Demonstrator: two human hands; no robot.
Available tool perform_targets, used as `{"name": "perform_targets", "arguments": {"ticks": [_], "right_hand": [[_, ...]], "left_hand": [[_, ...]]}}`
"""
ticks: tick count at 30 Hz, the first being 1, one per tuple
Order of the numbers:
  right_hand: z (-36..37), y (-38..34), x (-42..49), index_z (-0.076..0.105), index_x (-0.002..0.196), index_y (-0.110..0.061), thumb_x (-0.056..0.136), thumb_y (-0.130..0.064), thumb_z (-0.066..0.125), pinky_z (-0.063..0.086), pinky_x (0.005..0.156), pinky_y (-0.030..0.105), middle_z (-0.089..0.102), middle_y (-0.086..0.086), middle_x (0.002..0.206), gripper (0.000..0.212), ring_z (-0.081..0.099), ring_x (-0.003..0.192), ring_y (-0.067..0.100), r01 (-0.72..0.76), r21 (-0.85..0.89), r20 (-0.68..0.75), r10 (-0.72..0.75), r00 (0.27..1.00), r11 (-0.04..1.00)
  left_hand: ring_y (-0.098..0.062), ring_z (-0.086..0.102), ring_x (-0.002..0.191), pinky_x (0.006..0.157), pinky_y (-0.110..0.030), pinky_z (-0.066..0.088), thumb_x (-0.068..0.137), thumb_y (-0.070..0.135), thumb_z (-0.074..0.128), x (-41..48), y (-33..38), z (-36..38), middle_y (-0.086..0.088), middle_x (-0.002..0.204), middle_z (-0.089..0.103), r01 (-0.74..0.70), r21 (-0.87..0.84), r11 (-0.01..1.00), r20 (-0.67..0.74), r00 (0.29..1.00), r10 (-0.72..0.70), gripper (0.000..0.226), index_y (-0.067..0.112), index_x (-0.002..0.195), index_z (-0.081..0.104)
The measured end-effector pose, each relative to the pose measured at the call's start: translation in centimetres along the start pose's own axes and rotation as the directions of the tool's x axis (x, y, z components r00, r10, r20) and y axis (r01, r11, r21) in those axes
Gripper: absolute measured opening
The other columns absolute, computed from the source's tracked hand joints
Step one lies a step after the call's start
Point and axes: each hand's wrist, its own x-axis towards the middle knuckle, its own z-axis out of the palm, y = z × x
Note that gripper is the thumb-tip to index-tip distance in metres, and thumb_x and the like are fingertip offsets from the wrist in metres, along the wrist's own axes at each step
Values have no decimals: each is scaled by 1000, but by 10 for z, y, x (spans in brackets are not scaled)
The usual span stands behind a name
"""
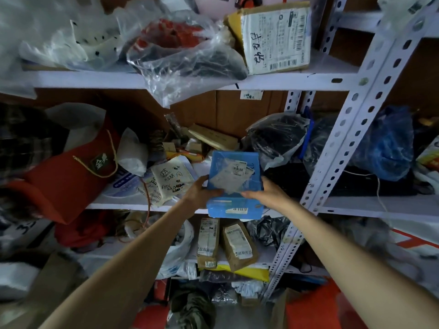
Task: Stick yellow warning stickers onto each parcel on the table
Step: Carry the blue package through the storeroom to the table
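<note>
A blue box parcel [235, 167] with a white shipping label on top lies at the front edge of the middle shelf [114, 205]. My left hand [202, 191] grips its left side, thumb lying on the top face. My right hand [266, 193] grips the right side, thumb also on top. The box's near end sticks out over the shelf edge. No yellow sticker shows anywhere in the head view.
A red gift bag [71, 176] and labelled white packets [171, 179] lie left of the box. Black bagged parcels [278, 136] sit to its right. A white perforated upright [337, 148] stands at the right. Brown parcels [237, 245] lie on the shelf below, a cardboard box [273, 36] above.
</note>
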Motion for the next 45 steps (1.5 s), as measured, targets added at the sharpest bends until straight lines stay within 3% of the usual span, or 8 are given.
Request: {"name": "perform_targets", "arguments": {"ticks": [10,16,20,23,28,30,33,45], "right_hand": [[25,0,-20,46,130,-15,76,-4,77,53,74,28,62,3,122,63,59,101,18,-32,209,-146,63,987,977],[68,-6,-73,46,134,-17,72,2,79,44,90,24,59,-6,118,73,57,112,15,9,248,-254,56,966,969],[91,5,-120,43,138,-23,74,0,78,48,95,31,60,-7,120,77,58,113,16,5,285,-327,92,940,959],[104,20,-163,47,135,-22,72,2,78,50,92,33,62,-10,110,74,61,107,16,-8,317,-437,153,886,948],[91,55,-249,54,128,-13,71,5,77,49,77,15,66,-1,113,64,63,105,20,-47,322,-614,246,750,946],[77,67,-276,56,121,-12,74,5,75,49,70,10,66,-3,106,54,64,103,20,-71,316,-648,270,712,946],[52,95,-321,54,117,-14,73,10,73,53,81,30,63,-13,94,54,63,99,22,-57,356,-744,319,587,933],[-11,217,-551,52,125,-20,70,3,78,57,81,47,64,-2,87,64,64,84,26,-6,588,-807,587,57,809]], "left_hand": [[-31,65,96,72,-43,58,69,-9,77,-14,-13,-19,-14,111,66,-4,-127,992,75,997,14,95,22,146,33],[-33,64,100,82,-43,56,67,-13,77,-46,-30,-49,-17,110,63,-101,-65,993,177,978,111,91,20,143,40],[-13,67,74,56,-23,54,70,-13,75,-78,-43,-54,2,84,68,-150,-54,987,301,940,159,85,27,137,42],[-17,67,95,73,-29,55,69,-12,76,-96,-58,-40,-4,101,69,-173,-47,984,415,892,177,86,20,141,41],[-20,59,95,63,-16,54,71,-15,73,-137,-66,26,-5,110,61,-164,-62,984,571,803,170,75,18,134,47],[-24,61,104,78,-29,57,68,-7,78,-144,-66,55,-11,123,61,-157,-56,986,621,768,158,81,20,138,46],[-24,61,100,81,-37,54,70,-8,76,-165,-59,114,-7,113,62,-202,-39,979,730,664,166,80,22,138,46],[-4,59,66,58,-16,49,72,-11,72,-332,-65,364,3,81,60,-425,8,905,983,170,71,82,30,137,42]]}}
